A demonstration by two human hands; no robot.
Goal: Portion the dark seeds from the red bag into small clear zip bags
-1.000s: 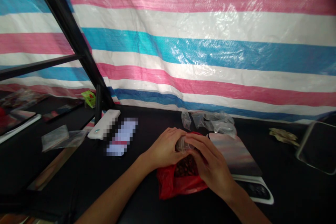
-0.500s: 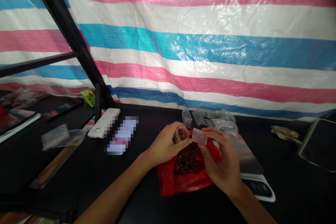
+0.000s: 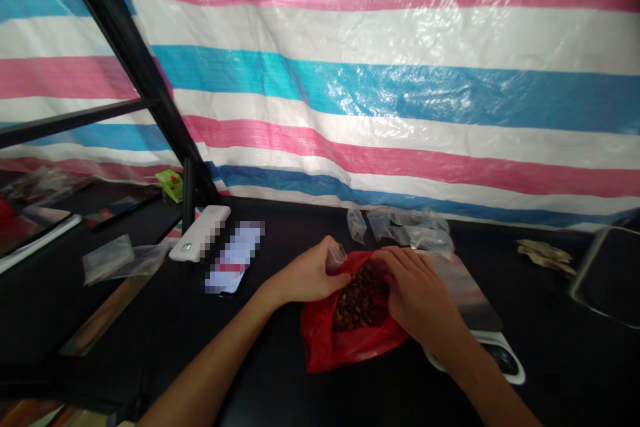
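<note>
Left fingers (image 3: pixel 325 273) pinching a small clear bag (image 3: pixel 336 257), right fingers (image 3: pixel 400 265) curled over a red plastic bag (image 3: pixel 320 340)

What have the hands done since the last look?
The right hand has moved down, away from the small clear bag, onto the rim of the red plastic bag beside the dark brown pieces; the pale square it pinched no longer shows. The left hand still holds the small clear bag. The clear bags behind stayed put.

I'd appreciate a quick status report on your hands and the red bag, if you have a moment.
Left hand: pinching small clear bag. Right hand: on rim of red bag, dark pieces inside. More clear bags beyond, not touching hands.
</note>
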